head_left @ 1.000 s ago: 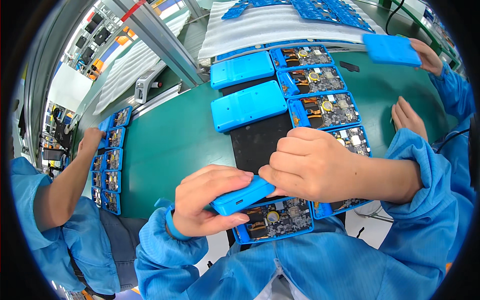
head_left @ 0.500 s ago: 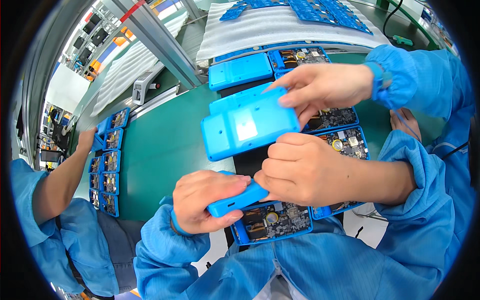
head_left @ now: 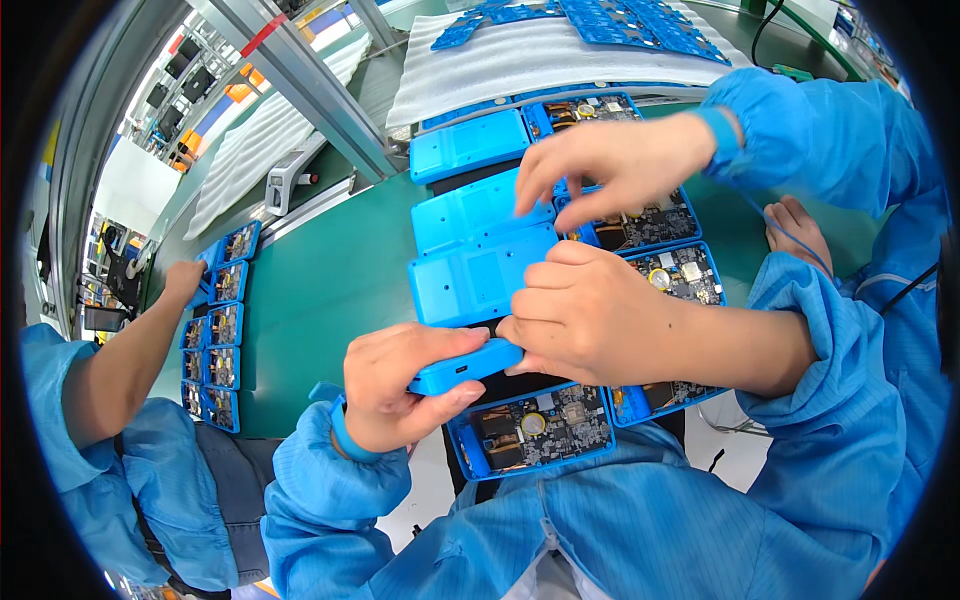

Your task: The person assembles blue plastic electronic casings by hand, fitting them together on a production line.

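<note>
Between my hands is a small blue plastic case (head_left: 466,368), tilted, with a slot in its near edge. My left hand (head_left: 392,385) grips its left end, thumb on top and fingers below. At the case's right end, my right hand (head_left: 570,315) is closed, its fingertips partly hidden. Just below lies an open blue housing (head_left: 540,432) with a circuit board and a round yellow cell. Beyond my hands lie blue covers (head_left: 482,278), and a co-worker's hand (head_left: 620,170) hovers over their right end with its fingers apart.
More open housings with boards (head_left: 690,270) line the right side. Blue panels (head_left: 640,30) rest on white foam (head_left: 520,60) at the back. A second person's arm (head_left: 130,350) reaches to a row of housings (head_left: 222,325) at the left. A metal post (head_left: 300,80) rises behind the green table (head_left: 320,300).
The co-worker has set a blue cover down on the row beyond my hands and let go of it. My hands keep the case, which has tipped slightly and shifted a little.
</note>
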The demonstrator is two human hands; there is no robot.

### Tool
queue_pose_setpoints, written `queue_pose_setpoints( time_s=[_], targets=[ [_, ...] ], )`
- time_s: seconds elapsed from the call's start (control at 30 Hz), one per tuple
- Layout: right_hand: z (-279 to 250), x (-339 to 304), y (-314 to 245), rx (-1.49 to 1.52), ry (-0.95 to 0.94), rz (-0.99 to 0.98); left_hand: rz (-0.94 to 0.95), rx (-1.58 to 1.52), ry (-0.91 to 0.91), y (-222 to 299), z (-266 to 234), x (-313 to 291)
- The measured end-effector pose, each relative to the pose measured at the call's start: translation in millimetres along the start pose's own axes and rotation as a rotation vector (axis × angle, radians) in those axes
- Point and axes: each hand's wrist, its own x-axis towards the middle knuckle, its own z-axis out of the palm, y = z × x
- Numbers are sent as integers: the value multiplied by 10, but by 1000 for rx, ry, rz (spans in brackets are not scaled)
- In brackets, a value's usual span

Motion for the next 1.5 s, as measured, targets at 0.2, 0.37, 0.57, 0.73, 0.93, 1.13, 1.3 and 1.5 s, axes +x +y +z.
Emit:
queue_pose_setpoints(
  time_s=[0.2,0.37,0.57,0.73,0.93,1.13,1.3,1.5],
  targets=[
    [43,-28,-21,38,10,83,11,40,-34,21,-32,7],
    [-7,23,-31,68,-14,75,61,39,-32,21,-57,-58],
    [0,122,-59,13,-46,-22,116,-42,6,-11,-92,-148],
    [87,238,-50,22,-55,-107,51,-128,8,45,-102,-121],
    [123,283,-76,68,-113,-172,144,5,23,58,-96,-175],
    [95,234,-90,85,-125,-179,152,-7,11,71,-86,-133],
    [83,174,-78,-8,-97,-170,112,-20,-55,41,-73,-80],
    [84,165,-63,-24,-69,-145,89,-19,-77,46,-89,-49]
  ],
)
